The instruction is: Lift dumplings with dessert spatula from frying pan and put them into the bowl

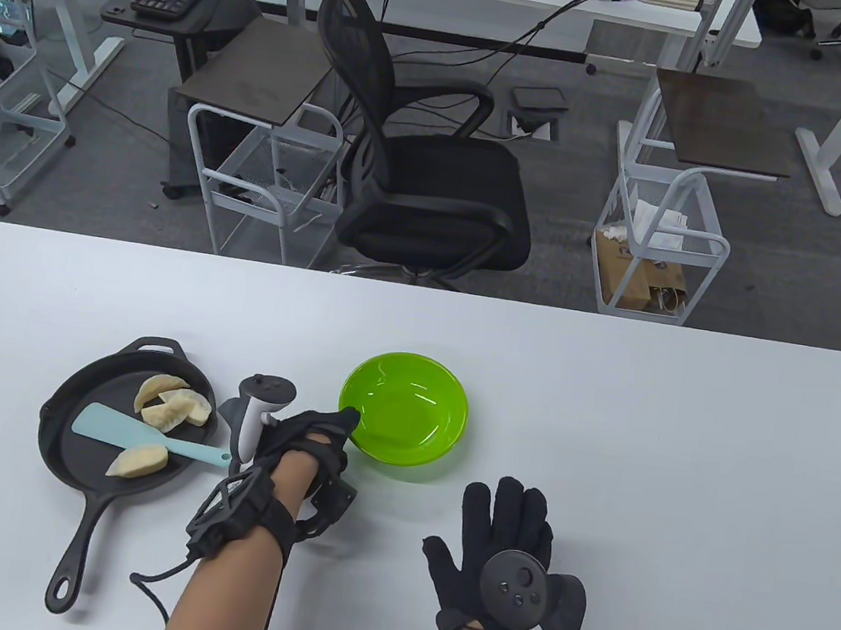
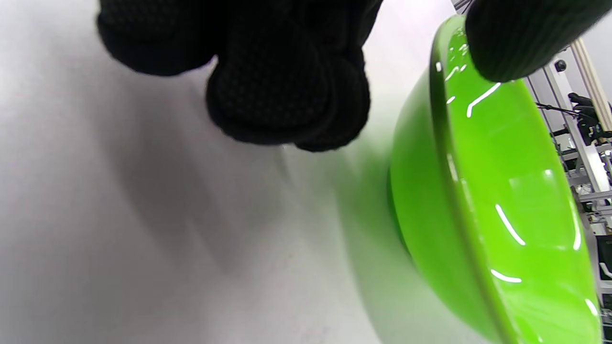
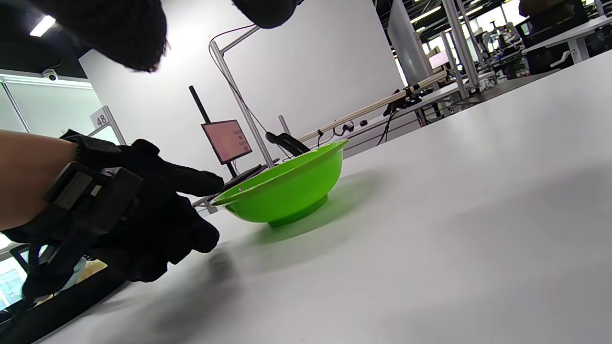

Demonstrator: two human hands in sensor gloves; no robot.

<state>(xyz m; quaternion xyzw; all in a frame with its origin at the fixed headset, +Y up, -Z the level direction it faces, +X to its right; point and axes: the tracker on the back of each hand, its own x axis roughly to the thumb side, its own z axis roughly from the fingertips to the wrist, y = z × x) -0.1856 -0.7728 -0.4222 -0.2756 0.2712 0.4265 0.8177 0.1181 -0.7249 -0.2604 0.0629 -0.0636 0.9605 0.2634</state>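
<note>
A black frying pan (image 1: 77,463) sits at the table's left, its handle pointing toward me. Several pale dumplings lie in it: a cluster (image 1: 175,407) at the far side and one (image 1: 138,461) at the near side. Between them lies a light-blue dessert spatula (image 1: 115,429), with no hand on it. The green bowl (image 1: 408,413) (image 2: 502,200) (image 3: 287,191) stands empty to the pan's right. My left hand (image 1: 333,434) (image 3: 158,205) lays one straight digit (image 2: 516,38) on the bowl's left rim. Its other fingers (image 2: 287,86) are curled beside the bowl, with a gap. My right hand (image 1: 475,521) lies flat on the table, fingers spread.
The spatula's handle end (image 1: 215,456) points right, close to my left wrist. Beyond the table's far edge (image 1: 424,289) stand a black office chair (image 1: 422,177) and wire carts. White tabletop stretches to the right of the bowl.
</note>
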